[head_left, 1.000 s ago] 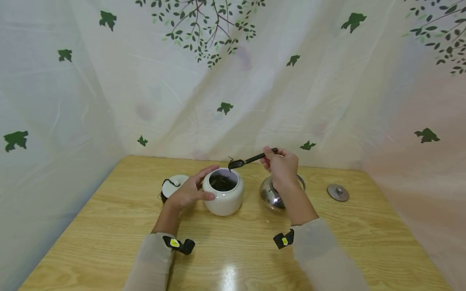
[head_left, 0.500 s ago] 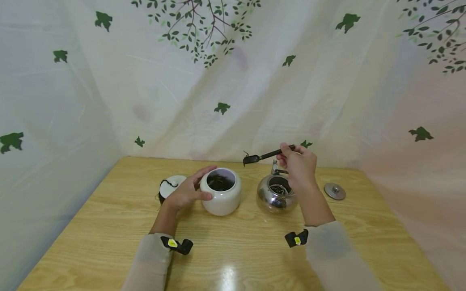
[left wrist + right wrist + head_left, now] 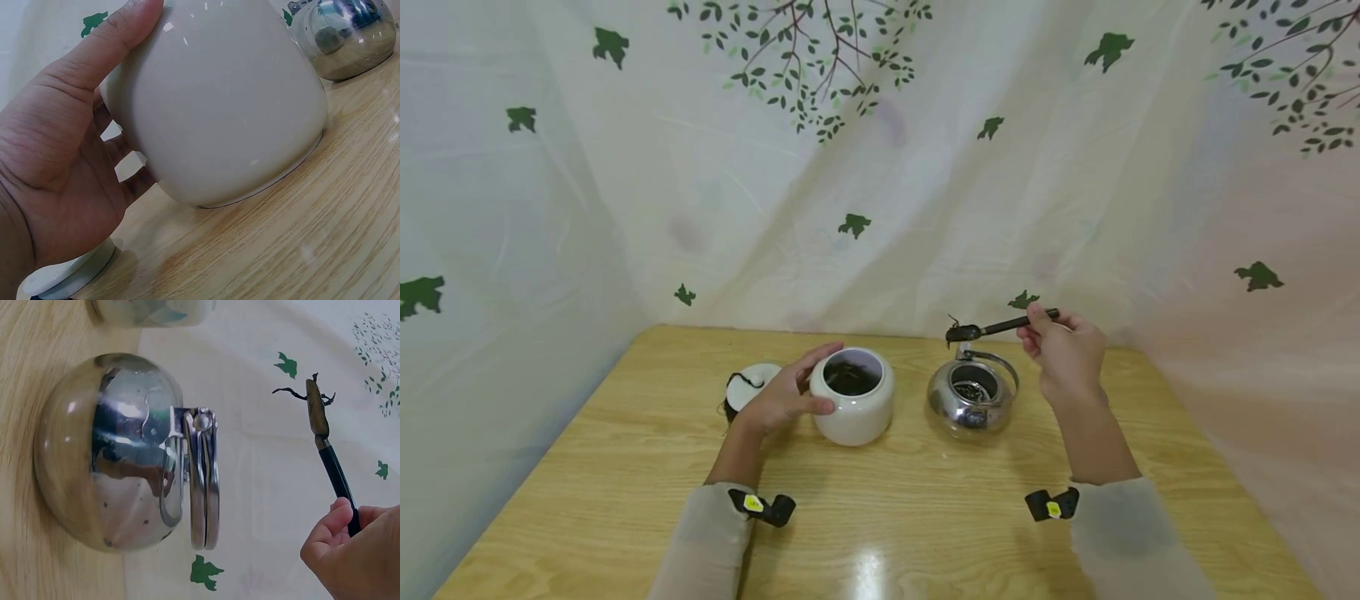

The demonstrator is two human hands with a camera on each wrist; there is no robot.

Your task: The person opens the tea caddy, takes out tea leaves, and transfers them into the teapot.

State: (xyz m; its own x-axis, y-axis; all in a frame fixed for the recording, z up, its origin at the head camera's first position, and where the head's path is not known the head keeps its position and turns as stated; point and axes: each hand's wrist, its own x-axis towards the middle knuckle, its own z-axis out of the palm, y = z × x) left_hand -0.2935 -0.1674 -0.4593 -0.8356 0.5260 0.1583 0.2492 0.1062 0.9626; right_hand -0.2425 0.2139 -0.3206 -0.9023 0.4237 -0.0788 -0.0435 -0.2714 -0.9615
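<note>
Pale wood tabletop spans the lower half of the head view, backed by a white cloth printed with green birds and leafy branches. Left of centre on the table is a white lid with a dark cord, partly behind the left hand. That hand wraps the left side of a glossy white jar, thumb in front and fingers behind. The jar stands near the middle of the frame, uncovered, with dark leaves inside. Right of it, well apart, sits a shiny metal kettle, its round mouth uncovered and its handle tipped to the right. Above the kettle, not touching it, is a dark scoop with twisted strands sticking out. At right of centre, the right hand pinches the end of the scoop's handle, thumb against fingers.
</note>
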